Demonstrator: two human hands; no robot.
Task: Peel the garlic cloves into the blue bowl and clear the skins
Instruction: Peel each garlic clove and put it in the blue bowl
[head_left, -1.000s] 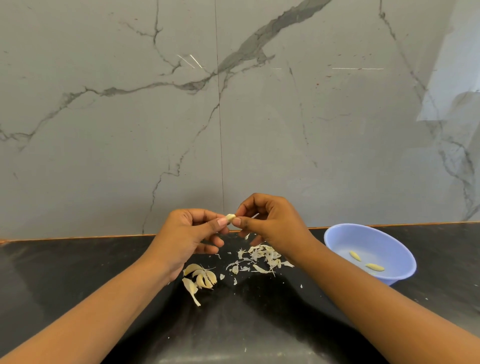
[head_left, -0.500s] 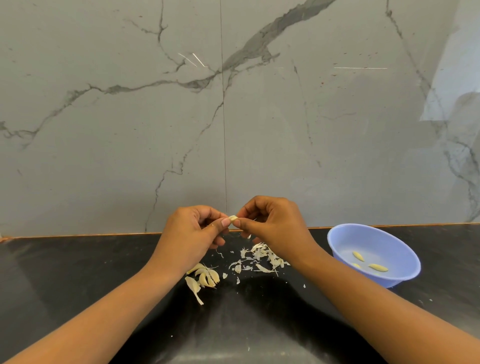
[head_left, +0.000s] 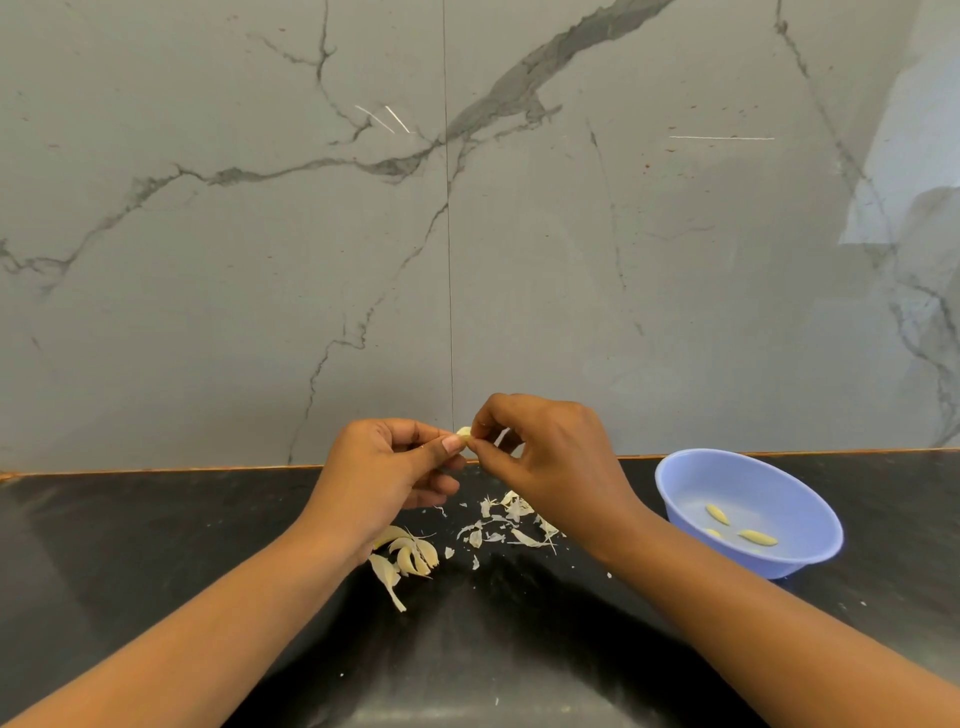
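Observation:
A pale garlic clove (head_left: 464, 432) is held up above the black counter, pinched between thumb and fingers of my left hand (head_left: 384, 470). My right hand (head_left: 543, 457) pinches the same clove from the right side with its fingertips. Under the hands lie a cluster of unpeeled cloves (head_left: 408, 556) and a scatter of papery skins (head_left: 506, 525). The blue bowl (head_left: 675, 478) stands to the right on the counter with three peeled cloves (head_left: 756, 537) inside.
The black counter (head_left: 156, 545) runs to a grey marble wall (head_left: 260, 260) right behind the hands. Small skin flakes dot the counter near the bowl.
Both hands stay together on the clove. The right hand's fingers have shifted slightly up on it; the view has drifted a little.

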